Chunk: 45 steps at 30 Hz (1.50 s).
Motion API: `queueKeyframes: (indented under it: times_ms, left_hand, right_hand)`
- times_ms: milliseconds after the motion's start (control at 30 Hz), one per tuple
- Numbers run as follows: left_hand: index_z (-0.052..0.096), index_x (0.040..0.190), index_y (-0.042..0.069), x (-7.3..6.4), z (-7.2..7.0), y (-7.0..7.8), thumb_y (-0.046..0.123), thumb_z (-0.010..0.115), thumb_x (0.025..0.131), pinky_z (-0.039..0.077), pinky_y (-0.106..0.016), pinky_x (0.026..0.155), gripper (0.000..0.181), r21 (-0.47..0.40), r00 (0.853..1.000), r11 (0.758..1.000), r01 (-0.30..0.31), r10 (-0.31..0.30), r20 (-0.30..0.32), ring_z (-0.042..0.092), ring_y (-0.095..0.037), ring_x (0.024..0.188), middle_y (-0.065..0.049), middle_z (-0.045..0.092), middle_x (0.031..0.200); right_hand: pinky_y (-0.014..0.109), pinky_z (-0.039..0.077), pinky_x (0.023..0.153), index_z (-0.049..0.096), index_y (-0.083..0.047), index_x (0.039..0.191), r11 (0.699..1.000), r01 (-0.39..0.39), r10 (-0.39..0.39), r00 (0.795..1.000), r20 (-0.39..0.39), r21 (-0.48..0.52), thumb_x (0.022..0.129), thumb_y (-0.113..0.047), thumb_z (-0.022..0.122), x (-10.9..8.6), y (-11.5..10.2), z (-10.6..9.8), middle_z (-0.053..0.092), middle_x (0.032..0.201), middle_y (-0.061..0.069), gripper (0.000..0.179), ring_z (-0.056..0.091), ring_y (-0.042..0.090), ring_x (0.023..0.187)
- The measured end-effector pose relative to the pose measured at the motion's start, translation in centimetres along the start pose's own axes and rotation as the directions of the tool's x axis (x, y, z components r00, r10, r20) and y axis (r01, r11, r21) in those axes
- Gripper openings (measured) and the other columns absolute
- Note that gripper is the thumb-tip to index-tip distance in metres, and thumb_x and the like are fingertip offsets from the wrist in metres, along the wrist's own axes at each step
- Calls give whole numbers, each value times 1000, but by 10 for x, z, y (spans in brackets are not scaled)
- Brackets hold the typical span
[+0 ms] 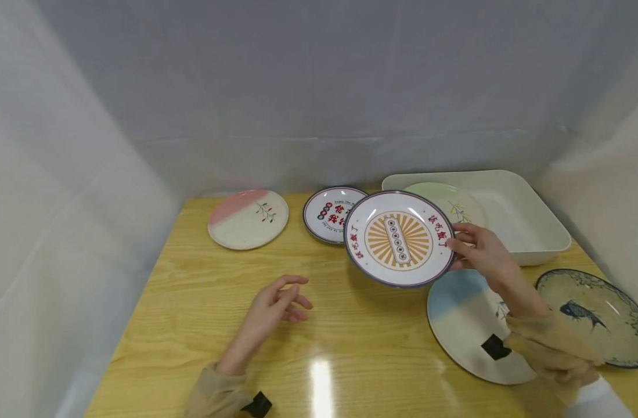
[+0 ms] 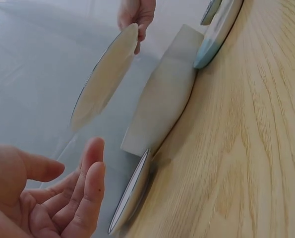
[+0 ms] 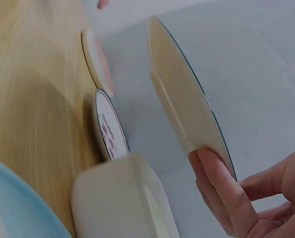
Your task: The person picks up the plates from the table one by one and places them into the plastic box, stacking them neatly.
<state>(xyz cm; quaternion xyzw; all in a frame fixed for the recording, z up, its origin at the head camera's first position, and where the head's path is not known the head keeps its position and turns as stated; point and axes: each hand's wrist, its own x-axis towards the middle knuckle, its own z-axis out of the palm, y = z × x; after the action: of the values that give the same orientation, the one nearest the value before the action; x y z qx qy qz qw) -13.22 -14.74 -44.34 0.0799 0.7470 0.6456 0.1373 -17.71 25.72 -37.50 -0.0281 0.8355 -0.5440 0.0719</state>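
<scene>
Left hand (image 1: 274, 305) sits at 7 o'clock in the head view, fingers loosely bent and aimed between 1 and 2; thumb stands apart from the fingers, palm partly visible in the left wrist view. Left forearm (image 1: 222, 386) enters from 7. Right hand (image 1: 480, 252) is between 3 and 4 o'clock, pointing to 10, in a pinch hold: thumb one side, fingers opposite, bent at the knuckles. Right forearm (image 1: 545, 337) comes in from 4, wrist raised.
</scene>
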Motion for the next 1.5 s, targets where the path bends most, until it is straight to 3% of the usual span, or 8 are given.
queueKeyframes:
  times_ms: [233,500,767,1000,1500]
  left_hand:
    - [53,137,-4,-5,-9,-5,22,47,110,64,-39,73,39,7,999,1000,-1,1,-36,74,-29,79,-23,73,99]
    - [53,137,-4,-11,-14,-7,19,46,110,63,-33,72,37,-14,998,999,28,-29,-61,73,-23,77,-22,73,99]
    - [56,135,-1,-15,-16,-10,17,49,109,62,-33,71,33,-39,989,998,53,-58,-134,73,-24,77,-18,74,99]
    - [58,125,-4,-14,-18,-10,16,50,108,61,-30,69,28,-51,978,995,85,-93,-188,73,-24,78,-16,74,96]
    - [60,119,-5,-12,-18,-13,15,49,108,61,-28,67,25,-49,972,995,90,-99,-215,73,-24,77,-15,74,95]
  right_hand:
    - [17,59,66,18,19,151,999,-27,29,995,-96,20,107,-11,47,12,7,-37,58,88,-15,61,62,0,69]
    - [18,60,68,11,19,152,992,-87,101,982,-161,94,108,-11,44,29,21,-59,58,84,-18,63,65,-3,69]
    - [18,60,70,12,19,152,982,-155,174,963,-206,105,108,-11,44,39,38,-68,58,79,-20,62,65,-3,68]
    - [20,61,72,15,18,153,975,-211,221,946,-237,69,108,-13,43,45,50,-69,57,89,-6,61,65,-2,68]
    - [21,62,70,15,22,150,977,-213,213,949,-232,27,108,-11,42,52,59,-68,59,86,-4,59,65,-3,64]
